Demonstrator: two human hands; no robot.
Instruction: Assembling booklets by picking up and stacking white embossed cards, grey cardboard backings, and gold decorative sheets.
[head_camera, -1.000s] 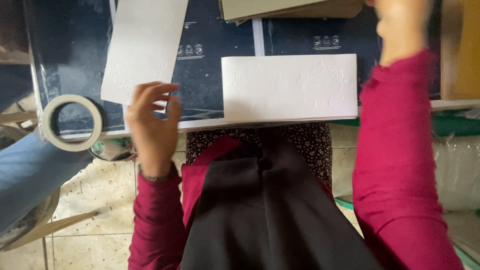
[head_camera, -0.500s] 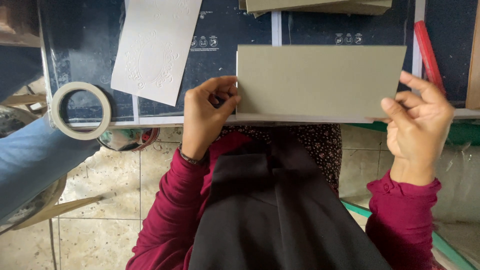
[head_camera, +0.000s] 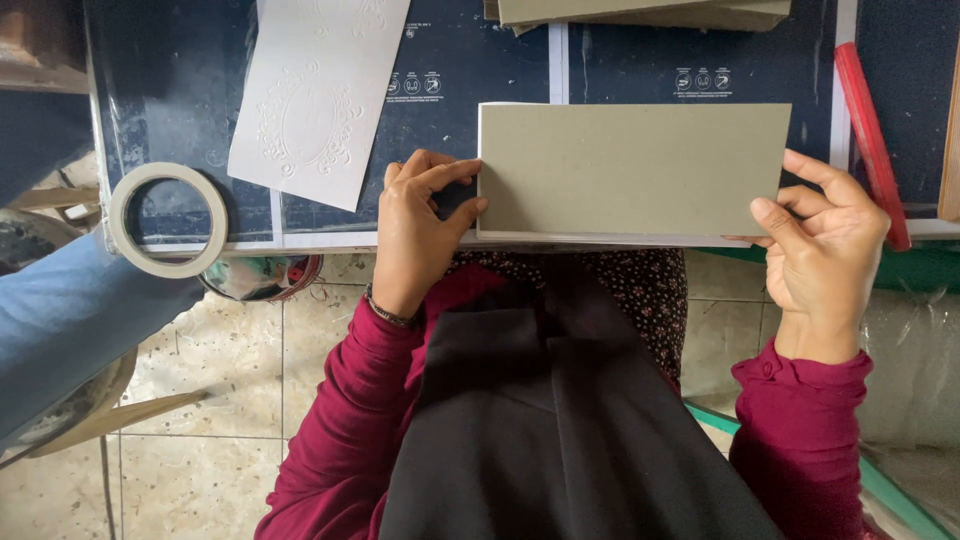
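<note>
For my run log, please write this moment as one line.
left hand: holds grey board left edge | right hand: holds right edge | board: flat on dark mat | tape roll: left

Dark blue worktable (head_camera: 180, 90) — grey board (head_camera: 630, 170), embossed white sheet (head_camera: 315, 95), tape roll (head_camera: 168, 220), red strip (head_camera: 870, 140).

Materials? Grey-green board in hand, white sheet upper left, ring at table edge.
Grey-green board: likely matte greyboard; flat, stiff, uncoated look. White sheet: probably embossed card or paper; raised oval ornament. Ring: apparently a paper masking-tape roll; cream, dull surface.
</note>
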